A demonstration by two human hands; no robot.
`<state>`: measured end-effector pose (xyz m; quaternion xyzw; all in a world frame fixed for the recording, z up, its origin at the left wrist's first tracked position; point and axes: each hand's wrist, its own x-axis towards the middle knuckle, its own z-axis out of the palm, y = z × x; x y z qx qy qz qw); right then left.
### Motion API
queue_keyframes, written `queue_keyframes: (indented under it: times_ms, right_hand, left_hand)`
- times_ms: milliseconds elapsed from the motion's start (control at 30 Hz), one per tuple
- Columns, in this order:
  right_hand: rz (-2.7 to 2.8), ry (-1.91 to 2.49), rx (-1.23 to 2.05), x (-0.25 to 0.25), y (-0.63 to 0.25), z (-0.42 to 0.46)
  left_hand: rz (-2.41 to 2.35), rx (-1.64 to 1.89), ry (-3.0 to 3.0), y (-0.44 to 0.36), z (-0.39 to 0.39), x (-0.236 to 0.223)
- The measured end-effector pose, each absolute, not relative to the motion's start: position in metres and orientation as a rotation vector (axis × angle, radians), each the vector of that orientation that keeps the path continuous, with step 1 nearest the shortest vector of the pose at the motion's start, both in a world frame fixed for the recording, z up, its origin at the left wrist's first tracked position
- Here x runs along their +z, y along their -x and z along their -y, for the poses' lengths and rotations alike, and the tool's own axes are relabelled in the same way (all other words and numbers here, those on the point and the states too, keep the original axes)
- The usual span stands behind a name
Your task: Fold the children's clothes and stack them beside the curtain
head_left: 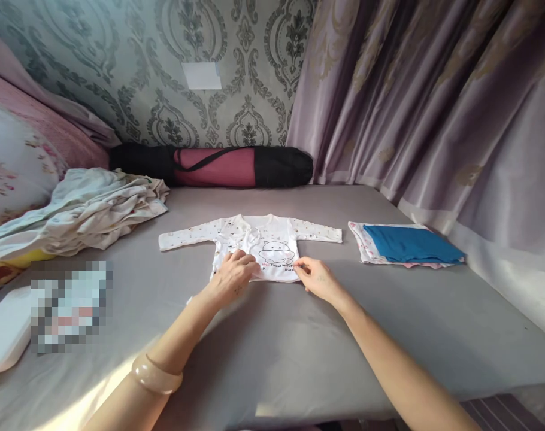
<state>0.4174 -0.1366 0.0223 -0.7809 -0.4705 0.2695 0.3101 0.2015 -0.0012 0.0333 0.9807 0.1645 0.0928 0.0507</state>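
A small white baby shirt with a cartoon animal and lettering on its front lies spread on the grey bed sheet, its speckled sleeves stretched out to both sides. My left hand rests on the lower left part of the shirt, fingers bent downward; their tips are partly hidden. At the lower right edge, the thumb and fingertips of my right hand pinch the shirt's side. A pale bangle circles my left forearm.
Folded clothes with a blue piece on top lie at the right. Crumpled cloths are heaped at the left, near a white object and a blurred-out item. A black and maroon rolled bag lies along the wall; curtains hang at the right.
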Motion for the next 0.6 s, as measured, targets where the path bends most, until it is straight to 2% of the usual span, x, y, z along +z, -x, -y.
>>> queue_keyframes:
  times_ms: [267, 467, 600]
  right_hand:
    - [1.252, 2.077, 0.652, 0.017, -0.417, 0.135]
    - [1.363, 2.213, 0.567, 0.028, -0.412, 0.141]
    - [1.402, 2.262, 0.632, 0.040, -0.415, 0.147]
  left_hand:
    - [-0.542, 0.362, -3.005, -0.194, -0.008, 0.025]
    - [-0.573, 0.320, -3.005, -0.191, -0.005, 0.026]
    - [-0.631, 0.395, -2.936, -0.191, 0.000, 0.027]
